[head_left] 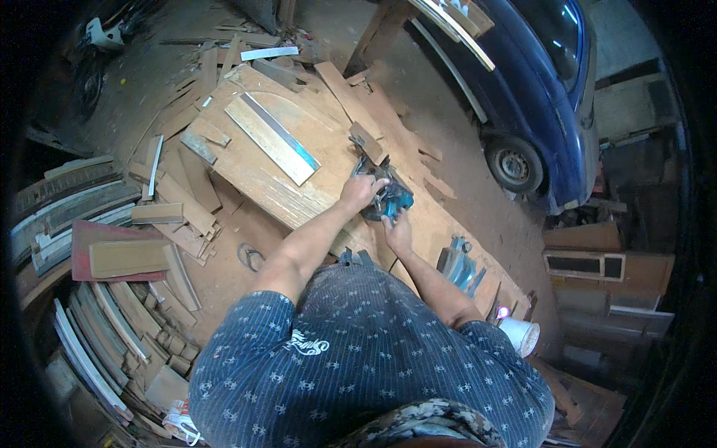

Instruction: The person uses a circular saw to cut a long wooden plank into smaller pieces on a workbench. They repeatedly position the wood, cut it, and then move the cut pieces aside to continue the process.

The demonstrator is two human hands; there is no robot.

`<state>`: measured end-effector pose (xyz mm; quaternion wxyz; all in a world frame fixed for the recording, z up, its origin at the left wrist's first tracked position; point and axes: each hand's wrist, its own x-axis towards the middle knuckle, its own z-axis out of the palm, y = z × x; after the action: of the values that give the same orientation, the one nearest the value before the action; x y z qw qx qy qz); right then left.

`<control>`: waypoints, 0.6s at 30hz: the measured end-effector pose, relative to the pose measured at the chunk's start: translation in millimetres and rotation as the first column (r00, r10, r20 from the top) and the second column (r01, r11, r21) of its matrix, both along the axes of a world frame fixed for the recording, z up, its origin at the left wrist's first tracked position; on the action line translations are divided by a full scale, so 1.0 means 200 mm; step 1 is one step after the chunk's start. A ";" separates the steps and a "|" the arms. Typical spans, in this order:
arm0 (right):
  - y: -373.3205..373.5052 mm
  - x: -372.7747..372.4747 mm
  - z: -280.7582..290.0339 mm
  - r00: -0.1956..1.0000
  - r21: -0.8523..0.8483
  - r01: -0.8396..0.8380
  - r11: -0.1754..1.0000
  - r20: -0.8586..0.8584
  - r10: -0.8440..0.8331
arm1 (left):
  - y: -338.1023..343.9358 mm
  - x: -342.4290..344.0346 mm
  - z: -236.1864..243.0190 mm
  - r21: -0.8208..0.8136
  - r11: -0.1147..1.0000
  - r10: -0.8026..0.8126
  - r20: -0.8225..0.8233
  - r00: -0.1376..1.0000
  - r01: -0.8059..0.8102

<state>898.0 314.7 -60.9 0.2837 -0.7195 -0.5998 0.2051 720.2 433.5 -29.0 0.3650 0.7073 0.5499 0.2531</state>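
My left hand (360, 190) is closed on the upper black part of a black and teal power tool (396, 198) on the plywood worktop (286, 202). Below it, my right hand (397, 228) is closed on the tool's teal body. A small brown wood piece (367, 142) lies at the tool's far end, partly overlapping it. To the left, a pale board with a grey and blue edge strip (270, 138) lies on the worktop. A second blue-grey power tool (457, 265) rests on the worktop to the right of my right forearm.
Offcuts (170, 213) and stacked curved wood strips (104, 328) crowd the left side. A sandal (250, 257) is on the floor. A blue car (553, 127) stands at upper right, with leaning panels (612, 237) below it. A white bucket (519, 336) is at lower right.
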 end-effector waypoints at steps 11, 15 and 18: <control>-0.10 -0.15 0.17 0.980 -0.357 0.173 0.918 -0.030 -0.196 | 0.16 0.15 0.24 -0.447 0.893 -0.135 -0.379 0.915 -0.054; -0.05 -0.15 0.27 0.979 -0.404 0.163 0.900 -0.044 -0.197 | 0.22 0.17 0.19 -0.489 0.867 -0.151 -0.438 0.886 -0.093; -0.03 -0.12 0.26 0.979 -0.442 0.125 0.888 -0.090 -0.183 | 0.25 0.18 0.14 -0.507 0.858 -0.174 -0.437 0.882 -0.082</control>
<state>873.4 308.8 -9.4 0.1701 -0.7950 -0.4603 0.3565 756.3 483.1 -1.4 0.4020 0.6378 0.6508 -0.0895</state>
